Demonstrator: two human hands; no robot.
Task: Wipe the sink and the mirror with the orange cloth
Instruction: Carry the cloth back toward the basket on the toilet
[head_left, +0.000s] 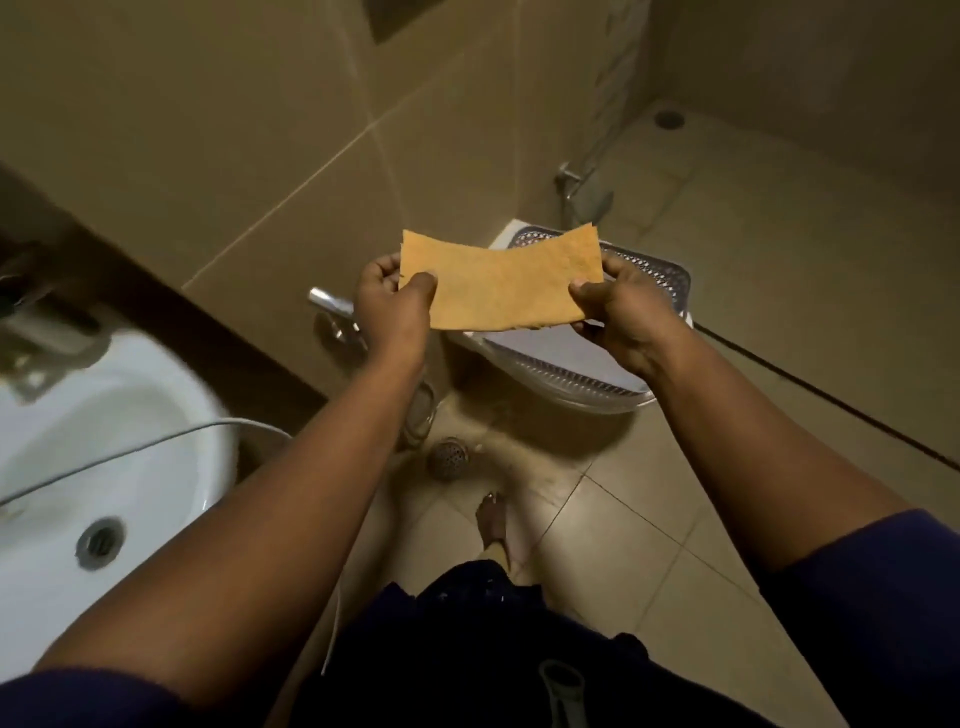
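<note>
Orange cloth (501, 283) stretched flat mid-frame btwn my hands: left hand (390, 306) pinches its left edge, right hand (621, 312) pinches the right, thumbs on top. Sink (104, 441) at lower left, well apart from cloth.

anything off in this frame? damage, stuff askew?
Minor only: the orange cloth, stretched between left hand and right hand, has frayed edges. A thin white cord lies draped across the sink rim. No spill visible.
</note>
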